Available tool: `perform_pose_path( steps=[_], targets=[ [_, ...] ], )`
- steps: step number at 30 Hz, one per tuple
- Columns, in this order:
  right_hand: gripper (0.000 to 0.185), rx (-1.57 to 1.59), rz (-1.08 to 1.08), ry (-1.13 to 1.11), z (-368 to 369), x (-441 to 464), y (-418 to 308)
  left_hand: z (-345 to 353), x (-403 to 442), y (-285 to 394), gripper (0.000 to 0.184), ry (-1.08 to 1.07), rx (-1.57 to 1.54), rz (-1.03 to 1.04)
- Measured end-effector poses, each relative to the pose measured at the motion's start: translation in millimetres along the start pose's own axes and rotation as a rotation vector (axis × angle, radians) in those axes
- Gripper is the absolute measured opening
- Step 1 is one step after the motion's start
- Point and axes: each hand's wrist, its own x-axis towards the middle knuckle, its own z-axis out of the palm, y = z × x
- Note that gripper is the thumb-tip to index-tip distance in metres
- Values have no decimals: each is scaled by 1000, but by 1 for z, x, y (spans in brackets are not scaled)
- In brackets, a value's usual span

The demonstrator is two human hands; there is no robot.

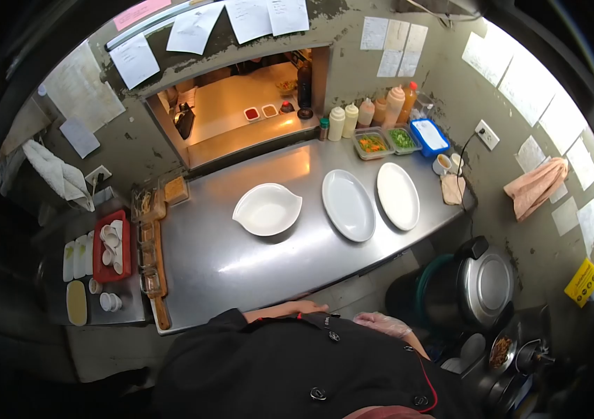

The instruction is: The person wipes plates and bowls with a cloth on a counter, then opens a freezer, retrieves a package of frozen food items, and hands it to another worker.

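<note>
My left hand (305, 307) is bare and lies close to the front of my black jacket (262, 356), its fingers stretched towards the right. My right hand (383, 325) wears a clear plastic glove and hangs loosely open before my waist. Neither hand touches a dish. Beyond them on the steel table (220, 258) stands a white leaf-shaped bowl (267, 211) with nothing in it. Two bare oval plates lie to its right: a greyish one (349, 206) and a whiter one (398, 197).
Squeeze bottles (337, 123) and tubs of chopped vegetables (372, 144) line the back right. A wooden rack of jars (159, 279) borders the left edge, near a red basket (128, 241) of small cups. At right stands a lidded pot (489, 279). A pass-through window (231, 150) opens behind.
</note>
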Motion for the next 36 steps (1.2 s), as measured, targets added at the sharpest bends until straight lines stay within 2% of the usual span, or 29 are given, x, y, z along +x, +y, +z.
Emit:
perform_pose_path(
  steps=[1,3,5,6,7,8,10,11,12,14,17,18,21,22,25,29,31,34,36],
  targets=[
    [46,-2,20,26,-2,0,2,0,-13,-23,74,-29,-178,-151],
    [55,29,86,76,-1,-4,17,-25,-85,5,76,-58,-367,-332],
    [63,-29,191,76,2,10,50,-35,-111,0,62,-197,-420,-188],
    [69,-256,188,184,9,14,58,-33,-111,-11,45,-171,-470,-150],
    [73,-261,341,112,9,11,42,-37,-122,10,33,-159,-456,-180],
    [76,-285,258,113,16,28,84,-37,-120,9,27,-156,-457,-184],
    [81,-129,429,104,24,38,106,-28,-113,14,15,-145,-499,-134],
    [81,7,477,212,26,26,82,-25,-109,22,9,-133,-540,-80],
    [80,85,581,223,20,13,48,-23,-102,22,7,-116,-573,-76],
    [71,99,468,266,23,30,96,-13,-89,17,12,-28,-650,-35],
    [46,58,350,304,22,30,84,-6,-98,36,16,220,-289,-59],
    [38,64,325,325,25,32,84,-3,-97,35,21,289,-255,-87],
    [31,-154,224,652,44,37,88,-1,-95,33,24,526,-54,-40],
    [25,-109,215,691,50,37,92,-2,-96,36,25,546,-69,-81],
    [16,-118,174,874,57,51,125,1,-95,30,26,611,51,-13],
    [15,-148,158,792,67,65,133,4,-91,20,27,573,72,-73],
    [14,-127,178,723,67,64,125,-1,-97,23,25,457,72,-126],
    [24,-233,283,651,54,52,108,-5,-103,29,26,305,42,-173],
    [24,-290,140,734,39,42,87,-7,-101,27,36,217,-100,-246]
  ],
)
